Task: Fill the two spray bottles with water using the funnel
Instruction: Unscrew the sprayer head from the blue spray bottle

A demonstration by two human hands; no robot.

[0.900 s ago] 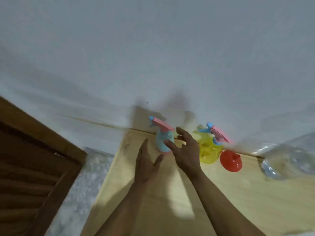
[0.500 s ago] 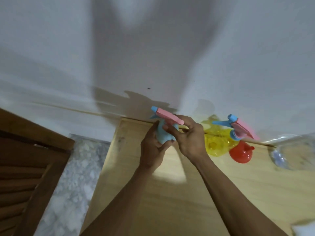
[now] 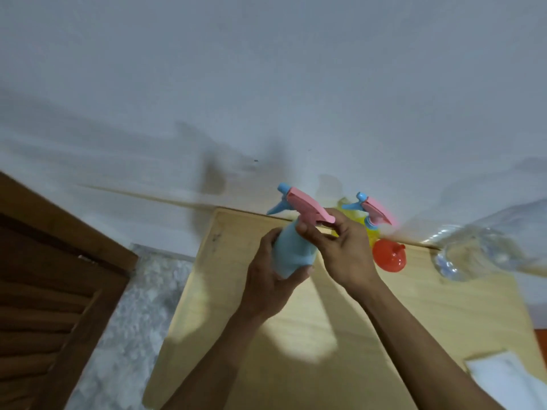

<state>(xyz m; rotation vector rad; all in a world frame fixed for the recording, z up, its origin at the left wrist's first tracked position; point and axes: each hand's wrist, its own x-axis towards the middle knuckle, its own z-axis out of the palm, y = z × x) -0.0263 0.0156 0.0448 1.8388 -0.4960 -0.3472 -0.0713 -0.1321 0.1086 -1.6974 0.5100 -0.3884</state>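
A light blue spray bottle (image 3: pixel 291 250) with a pink and blue trigger head is lifted off the wooden table (image 3: pixel 325 335) and tilted toward me. My left hand (image 3: pixel 270 279) wraps around its body. My right hand (image 3: pixel 340 250) pinches its neck just under the pink head. Behind my right hand stands a yellow spray bottle (image 3: pixel 371 232) with the same kind of head, partly hidden. A red funnel (image 3: pixel 389 257) lies on the table beside it. A large clear plastic water bottle (image 3: pixel 479 250) lies at the right, blurred.
A white wall rises right behind the table's far edge. A brown louvred wooden door (image 3: pixel 50 291) stands at the left, with grey speckled floor (image 3: pixel 130 321) between it and the table. A white cloth or paper (image 3: pixel 512 377) lies at the table's near right.
Both hands reached for the blue spray bottle, closed on it and lifted it off the table toward me. It now tilts, with the right hand at its neck.
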